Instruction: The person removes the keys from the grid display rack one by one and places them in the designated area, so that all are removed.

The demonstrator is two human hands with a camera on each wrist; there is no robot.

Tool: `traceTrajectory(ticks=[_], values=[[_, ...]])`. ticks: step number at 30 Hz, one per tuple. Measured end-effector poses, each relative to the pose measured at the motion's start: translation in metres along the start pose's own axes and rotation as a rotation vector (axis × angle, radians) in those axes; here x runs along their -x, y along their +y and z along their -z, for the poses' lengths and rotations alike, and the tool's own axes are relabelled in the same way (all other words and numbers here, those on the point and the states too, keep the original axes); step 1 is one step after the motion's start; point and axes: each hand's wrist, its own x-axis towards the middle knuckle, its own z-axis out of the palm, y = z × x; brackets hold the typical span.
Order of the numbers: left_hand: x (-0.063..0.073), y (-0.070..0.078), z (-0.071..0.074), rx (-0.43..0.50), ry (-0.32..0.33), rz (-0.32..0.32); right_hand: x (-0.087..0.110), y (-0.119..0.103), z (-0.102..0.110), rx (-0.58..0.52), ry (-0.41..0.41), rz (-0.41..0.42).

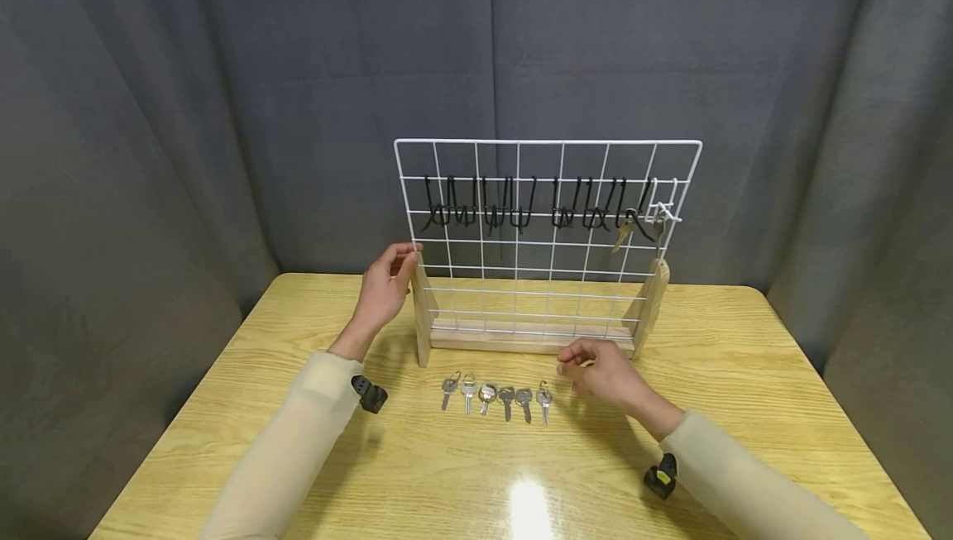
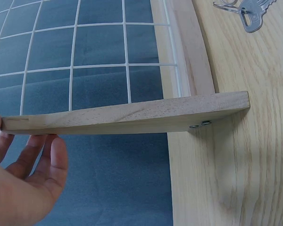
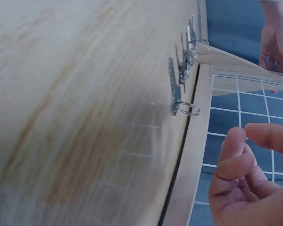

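Observation:
My left hand grips the upper end of the left wooden side post of a white wire-grid rack, its fingers along the post's outer face. My right hand hovers by the rack's front base bar, right of a row of several silver keys on the table. Its fingers are loosely bent, thumb and forefinger tips near each other with nothing between them. Nearest to it is the rightmost key, its split ring towards the base bar. The leftmost key lies below the left post.
Black hooks line the grid's upper part, with a white hook at the right end. A brass-coloured key and a darker key hang there. Grey curtains stand behind and beside the wooden table.

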Motion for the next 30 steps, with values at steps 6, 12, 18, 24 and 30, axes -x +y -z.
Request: traceTrajectory(ticks=[6,12,18,24,30], values=[[0.000,0.001,0.000,0.005,-0.002,0.009,0.000,-0.005,0.005,0.001,0.019,0.030],[-0.001,0.000,-0.001,0.006,0.003,0.011,0.002,-0.012,0.013,0.000,0.044,0.073],[-0.002,-0.001,-0.001,0.009,0.004,0.013,0.003,-0.019,0.021,0.016,0.083,0.109],[-0.001,-0.001,-0.001,0.009,0.008,0.009,0.003,-0.024,0.028,-0.013,0.121,0.139],[-0.001,-0.001,-0.001,0.015,0.010,0.010,0.004,-0.030,0.039,-0.035,0.154,0.164]])
